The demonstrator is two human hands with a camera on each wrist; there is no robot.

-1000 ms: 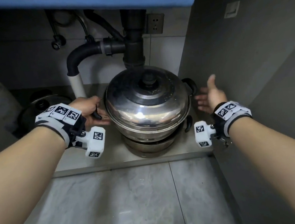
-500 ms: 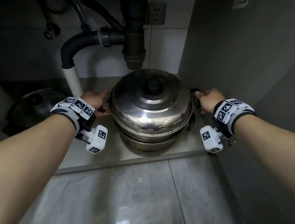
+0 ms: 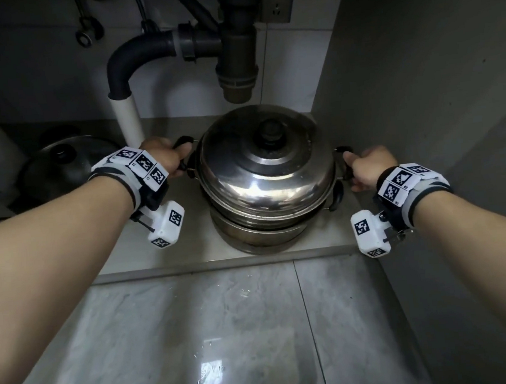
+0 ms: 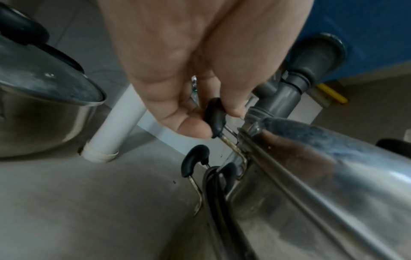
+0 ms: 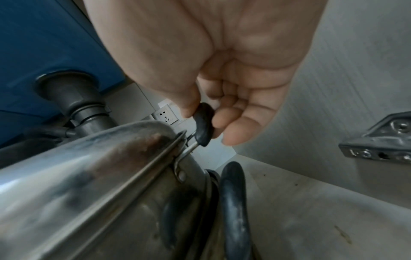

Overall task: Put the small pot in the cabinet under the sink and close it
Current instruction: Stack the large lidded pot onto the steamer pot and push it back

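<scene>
A steel pot [image 3: 268, 187] with a domed lid and black knob sits inside the open cabinet, under the drain pipe, stacked on a lower steel vessel [image 3: 258, 237]. My left hand [image 3: 166, 159] grips the pot's black left handle [image 4: 214, 117]. My right hand [image 3: 369, 168] grips the black right handle [image 5: 203, 126]. In the wrist views the fingers of both hands curl round the handles. The cabinet floor [image 3: 194, 236] lies under the stack.
A dark drain trap [image 3: 235, 55] hangs just above the lid. A white pipe [image 3: 127, 120] rises behind my left hand. Another lidded pot [image 3: 60, 169] stands at the left. The cabinet's right wall [image 3: 421, 100] is close to my right hand; a metal hinge plate [image 5: 378, 139] is fixed there.
My right hand, open beside the pot a second ago, has closed on the right handle. The pot sits further back under the drain trap. My left hand has kept hold of its handle.
</scene>
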